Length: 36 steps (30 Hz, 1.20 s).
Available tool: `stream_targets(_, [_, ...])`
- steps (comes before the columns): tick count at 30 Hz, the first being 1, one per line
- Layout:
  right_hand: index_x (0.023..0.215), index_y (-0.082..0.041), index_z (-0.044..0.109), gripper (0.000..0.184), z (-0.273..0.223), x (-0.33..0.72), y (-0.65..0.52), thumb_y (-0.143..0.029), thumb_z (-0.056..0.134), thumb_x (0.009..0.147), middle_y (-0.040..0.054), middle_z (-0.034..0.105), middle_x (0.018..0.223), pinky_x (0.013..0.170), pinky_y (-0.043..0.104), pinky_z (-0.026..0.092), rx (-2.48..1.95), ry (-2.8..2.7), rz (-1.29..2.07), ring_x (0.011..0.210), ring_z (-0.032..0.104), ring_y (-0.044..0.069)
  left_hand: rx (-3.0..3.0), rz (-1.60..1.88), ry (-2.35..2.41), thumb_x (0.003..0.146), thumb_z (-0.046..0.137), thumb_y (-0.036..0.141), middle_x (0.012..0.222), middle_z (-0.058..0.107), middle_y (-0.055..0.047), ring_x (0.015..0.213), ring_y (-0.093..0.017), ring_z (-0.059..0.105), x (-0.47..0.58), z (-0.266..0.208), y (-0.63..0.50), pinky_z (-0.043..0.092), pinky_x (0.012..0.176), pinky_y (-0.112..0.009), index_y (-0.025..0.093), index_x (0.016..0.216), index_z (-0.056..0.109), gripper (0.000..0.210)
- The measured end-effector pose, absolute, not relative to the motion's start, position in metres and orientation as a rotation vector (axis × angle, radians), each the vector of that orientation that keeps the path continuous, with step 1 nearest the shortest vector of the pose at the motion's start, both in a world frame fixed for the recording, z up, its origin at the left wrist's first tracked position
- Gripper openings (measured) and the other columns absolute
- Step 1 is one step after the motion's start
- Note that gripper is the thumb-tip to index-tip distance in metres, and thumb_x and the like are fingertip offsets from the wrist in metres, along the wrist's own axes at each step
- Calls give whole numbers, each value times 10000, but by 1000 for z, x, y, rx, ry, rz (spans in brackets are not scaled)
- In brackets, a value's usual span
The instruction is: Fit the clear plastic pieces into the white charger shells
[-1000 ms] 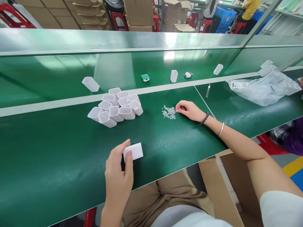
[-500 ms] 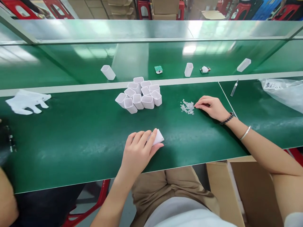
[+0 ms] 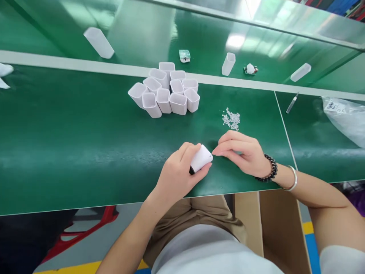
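My left hand is wrapped round a white plastic housing, which has a black part at its lower left end and a small dark slot at its right end. My right hand is closed in a pinch, its fingertips right at the slotted end of the housing. Whatever lies between those fingertips is too small to see. Just beyond my right hand, a small pile of clear plastic bits lies on the green table.
Several open white sleeves stand clustered behind my left hand. Along the back are more sleeves, a green circuit board and another board with a white part. A thin blade tool and a clear bag lie on the right.
My right hand has left the pile of clear bits and come to the housing's end. My left hand has brought the housing towards it. The view has tilted down and turned.
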State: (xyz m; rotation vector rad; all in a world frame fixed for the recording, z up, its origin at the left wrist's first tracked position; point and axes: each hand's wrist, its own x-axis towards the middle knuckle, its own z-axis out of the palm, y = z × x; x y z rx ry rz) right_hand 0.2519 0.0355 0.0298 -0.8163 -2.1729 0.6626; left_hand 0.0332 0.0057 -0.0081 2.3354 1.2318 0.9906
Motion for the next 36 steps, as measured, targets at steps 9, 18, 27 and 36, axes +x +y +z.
stream_targets(9, [960,-161,680,151,22,247,34,-81,552,950,68,632,852,651,290,504,-752,-2284,517,744,561,143,2263,1038,1102,857,687,230,881,588,-65,759,-157,569,32,-5,7,490,639,-267,101,1112,520,331])
stream_targets(18, [977,-140,681,157,25,249,34,-63,548,944,74,620,853,653,291,503,-722,-2337,557,752,558,145,2200,1040,1088,852,684,231,839,594,-60,727,-160,570,32,-5,8,469,602,-264,100,1062,549,281])
stream_targets(27, [975,-165,694,124,22,251,37,-145,572,967,60,672,849,666,268,534,-761,-2274,802,759,616,132,2240,1055,1078,845,696,208,857,605,-64,740,-160,587,31,-4,8,500,634,-275,86,1086,560,302])
stream_targets(36, [932,-163,663,46,20,257,39,-121,647,922,36,714,815,669,238,545,-790,-2268,984,735,654,116,2260,1035,1082,854,680,184,878,608,-69,749,-161,597,31,-4,7,516,657,-280,94,1093,557,284])
